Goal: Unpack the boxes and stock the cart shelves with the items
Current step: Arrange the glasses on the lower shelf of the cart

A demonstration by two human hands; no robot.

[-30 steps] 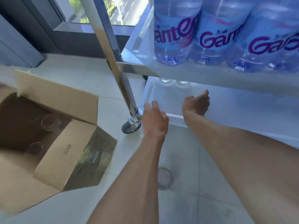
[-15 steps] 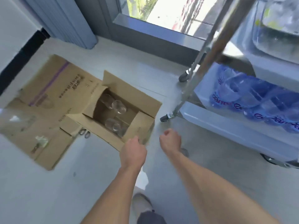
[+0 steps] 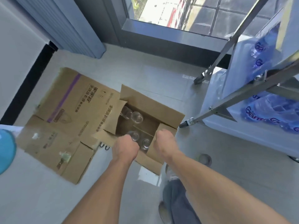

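An open cardboard box lies on the floor with several clear glasses standing inside it. Both my arms reach down over its near side. My left hand hovers at the near left corner, its knuckles overlapping a glass; the fingers curl loosely and I see nothing held. Over the near right flap my right hand is also loosely curled and holds nothing. The steel cart stands at the right, with blue-labelled water bottles on its shelves.
Flattened cardboard lies left of the box, with black scissor handles at its edge. A blue round object sits at the far left. A floor drain and my leg are below the box. A window is behind.
My view swung from the cart's lower shelf to the box on the floor. Both hands left the shelf and moved down over the box's near edge.
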